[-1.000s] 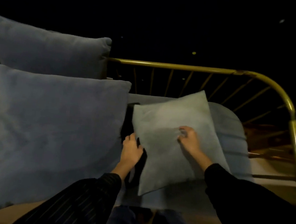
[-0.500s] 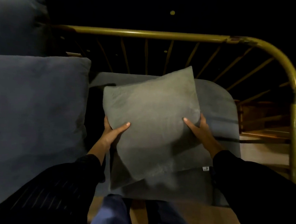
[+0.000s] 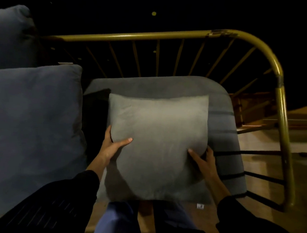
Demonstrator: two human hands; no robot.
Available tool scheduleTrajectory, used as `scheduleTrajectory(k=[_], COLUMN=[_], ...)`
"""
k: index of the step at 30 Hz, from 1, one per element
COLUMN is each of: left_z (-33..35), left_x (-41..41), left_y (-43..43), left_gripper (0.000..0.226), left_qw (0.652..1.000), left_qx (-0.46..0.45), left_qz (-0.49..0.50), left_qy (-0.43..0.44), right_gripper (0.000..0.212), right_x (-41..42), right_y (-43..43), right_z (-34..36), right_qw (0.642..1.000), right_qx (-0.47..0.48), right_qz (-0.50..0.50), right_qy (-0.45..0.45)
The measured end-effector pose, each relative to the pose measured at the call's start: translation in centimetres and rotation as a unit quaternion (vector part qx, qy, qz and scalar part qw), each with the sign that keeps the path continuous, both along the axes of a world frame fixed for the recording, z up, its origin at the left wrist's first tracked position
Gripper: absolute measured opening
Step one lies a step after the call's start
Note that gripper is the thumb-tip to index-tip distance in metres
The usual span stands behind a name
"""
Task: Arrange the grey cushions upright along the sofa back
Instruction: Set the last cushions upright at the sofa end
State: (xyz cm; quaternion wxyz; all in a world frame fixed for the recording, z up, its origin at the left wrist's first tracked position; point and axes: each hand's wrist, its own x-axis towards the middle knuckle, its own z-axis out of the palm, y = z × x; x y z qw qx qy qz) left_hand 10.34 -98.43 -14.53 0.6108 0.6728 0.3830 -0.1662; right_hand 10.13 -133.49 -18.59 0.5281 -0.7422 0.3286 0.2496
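I hold a small light grey cushion point(image 3: 157, 134) above the sofa seat point(image 3: 222, 106), its face turned up towards me. My left hand point(image 3: 113, 146) grips its left edge, thumb on top. My right hand point(image 3: 203, 160) grips its right lower edge. A large blue-grey cushion point(image 3: 30, 126) leans at the left, and a second one point(image 3: 9, 37) stands behind it against the sofa back. The brass rail point(image 3: 136, 36) of the sofa back runs across the top and bends down at the right.
Thin brass bars point(image 3: 157, 60) fill the gap under the rail. A dark object point(image 3: 95, 108) lies between the large cushion and the small one. Wooden floor point(image 3: 266, 160) shows to the right of the seat, and my legs point(image 3: 116, 221) are at the front edge.
Both hands have taken hold of the small cushion, lifted it off the seat and turned it from a tilted diamond to square. My view has swung right and closer.
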Motion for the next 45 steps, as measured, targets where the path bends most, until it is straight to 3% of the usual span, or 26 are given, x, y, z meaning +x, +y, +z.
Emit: scheduleTrajectory(k=[3, 8, 15, 17, 19, 21, 24, 27, 32, 36, 37, 39, 42, 45], left_z=[-0.4, -0.6, -0.5, -0.4, -0.4, 0.4, 3.2, 7.1, 13.6, 15.9, 15.9, 15.9, 15.7, 15.7], left_x=[-1.8, -3.3, -4.8, -5.4, -5.6, -5.0, -3.8, -2.9, -4.2, -7.4, -8.3, -9.8, -11.1, -10.9], left_y=[-0.4, -1.0, -0.6, -0.5, -0.3, -0.3, -0.3, 2.0, 12.8, 24.2, 26.8, 30.8, 34.2, 35.9], left_gripper=[0.132, 0.109, 0.113, 0.114, 0.114, 0.113, 0.075, 0.053, 0.039, 0.048, 0.058, 0.086, 0.117, 0.126], left_qw=[1.0, 1.0, 0.999, 0.998, 0.997, 0.99, 0.972, 0.953, 0.865, 0.806, 0.804, 0.833, 0.887, 0.915], left_qx=[0.003, 0.023, 0.035, 0.031, 0.034, 0.081, 0.199, 0.254, 0.45, 0.565, 0.578, 0.55, 0.459, 0.4], left_qz=[-0.013, 0.008, -0.001, -0.007, -0.032, -0.078, -0.126, -0.133, -0.047, 0.02, 0.026, 0.037, 0.04, 0.029], left_qy=[0.012, 0.012, 0.038, 0.054, 0.068, 0.079, 0.026, -0.098, -0.215, -0.176, -0.139, -0.051, 0.026, 0.037], right_gripper=[0.122, 0.126, 0.092, 0.094, 0.098, 0.087, 0.057, 0.058, 0.066, 0.108, 0.122, 0.135, 0.114, 0.113], right_x=[-3.4, -3.3, -3.7, -3.4, -2.5, -1.3, 0.3, 1.8, 3.9, 4.2, 4.3, 4.1, 3.5, 3.1], right_y=[-0.2, -0.2, -0.7, -0.7, -0.2, 1.2, 5.7, 12.9, 29.0, 39.5, 41.1, 43.0, 43.9, 44.1], right_z=[0.9, 0.0, 1.2, 1.2, 1.3, 2.5, 5.9, 8.5, 10.9, 11.9, 11.2, 9.8, 8.3, 7.0], right_qw=[1.0, 1.0, 0.998, 0.997, 0.994, 0.985, 0.96, 0.935, 0.924, 0.933, 0.939, 0.951, 0.951, 0.946], right_qx=[0.009, -0.007, -0.019, -0.018, -0.043, -0.107, -0.225, -0.254, -0.065, 0.104, 0.129, 0.164, 0.245, 0.285], right_qz=[0.006, 0.023, 0.053, 0.067, 0.09, 0.125, 0.166, 0.228, 0.339, 0.322, 0.295, 0.24, 0.182, 0.155], right_qy=[0.009, -0.005, 0.022, 0.042, 0.051, 0.05, 0.002, -0.095, -0.164, -0.123, -0.118, -0.1, -0.057, -0.03])
